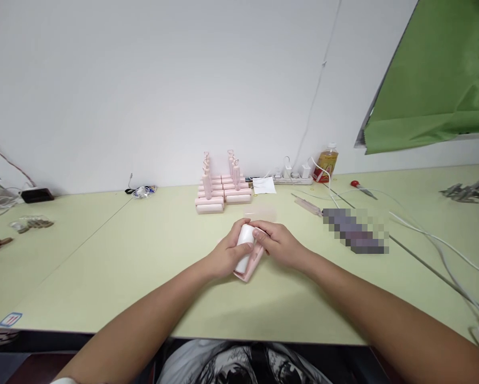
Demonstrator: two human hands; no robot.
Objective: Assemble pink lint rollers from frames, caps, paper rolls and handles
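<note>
Your left hand (pixel 226 254) pinches the white roller (pixel 246 234), your right hand (pixel 278 241) the pink case (pixel 254 262) (both likely light, slippery). Grasp its rims.

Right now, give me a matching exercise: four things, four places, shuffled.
1. Roll
2. Bottle
3. Paper
4. Green cloth

A. Just right of the pink cases
B. Upper right, against the wall
C. Between the left hand and the right hand
D. At the right end of the power strip

Pairs: 1-C, 2-D, 3-A, 4-B
</note>
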